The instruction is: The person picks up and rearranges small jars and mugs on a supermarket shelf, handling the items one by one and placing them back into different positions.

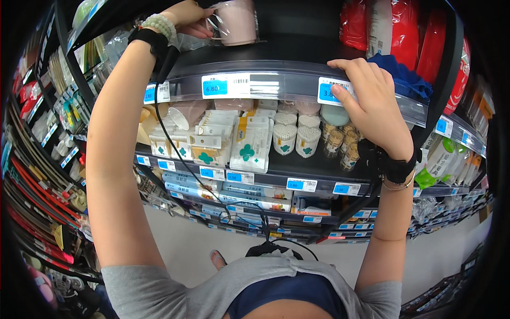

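At the top of the head view, my left hand has its fingers closed at the handle side of a pale pink mug in clear plastic wrap, which stands on the dark upper shelf. A beaded bracelet and a black wristband circle that wrist. My right hand rests on the shelf's front edge, fingers stretched over the top and thumb across a blue-and-white price tag. It holds no goods. Beside its fingertips lies bunched dark blue cloth.
Below hang packets of cotton swabs, with swab tubs and small corked jars beside them. Red wrapped goods stand at the upper right. A black cable runs down from my left wrist. Crowded racks line the left.
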Demonstrator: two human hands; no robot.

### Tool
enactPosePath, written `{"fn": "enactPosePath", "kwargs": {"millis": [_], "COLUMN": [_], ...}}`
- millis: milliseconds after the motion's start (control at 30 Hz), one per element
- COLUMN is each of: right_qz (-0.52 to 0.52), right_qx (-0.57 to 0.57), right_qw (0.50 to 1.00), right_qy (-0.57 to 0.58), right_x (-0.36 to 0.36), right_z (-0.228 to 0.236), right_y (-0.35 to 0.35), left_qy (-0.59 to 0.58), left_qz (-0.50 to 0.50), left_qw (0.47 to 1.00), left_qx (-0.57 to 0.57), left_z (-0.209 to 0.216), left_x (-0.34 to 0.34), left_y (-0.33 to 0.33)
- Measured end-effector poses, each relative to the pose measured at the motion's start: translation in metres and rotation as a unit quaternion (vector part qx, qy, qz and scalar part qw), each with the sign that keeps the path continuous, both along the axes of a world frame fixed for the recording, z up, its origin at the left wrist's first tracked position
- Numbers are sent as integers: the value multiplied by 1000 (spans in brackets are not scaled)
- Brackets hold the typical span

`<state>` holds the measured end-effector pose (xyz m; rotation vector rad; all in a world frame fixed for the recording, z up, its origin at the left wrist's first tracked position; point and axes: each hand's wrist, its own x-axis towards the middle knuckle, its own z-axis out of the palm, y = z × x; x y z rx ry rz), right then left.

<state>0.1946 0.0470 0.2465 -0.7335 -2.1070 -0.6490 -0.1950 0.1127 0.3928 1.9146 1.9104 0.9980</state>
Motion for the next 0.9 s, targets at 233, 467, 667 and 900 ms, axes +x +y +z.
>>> {"fn": "enactPosePath", "kwargs": {"millis": [233, 467, 667, 900], "right_qz": [7, 44, 48, 42], "right_qx": [20, 60, 67, 58], "right_qw": [1000, 996, 996, 996], "right_qy": [15, 44, 46, 51], "right_x": [-3, -3, -4, -5], "right_z": [0, -4, -3, -3], "right_y": [-3, 1, -3, -5], "left_qy": [77, 92, 112, 115], "left_qz": [-94, -205, -238, -224], "left_qw": [992, 973, 961, 964], "left_qx": [35, 50, 89, 87], "left_z": [-14, -20, -21, -26], "left_x": [88, 163, 216, 226], "left_y": [-45, -37, -37, -49]}}
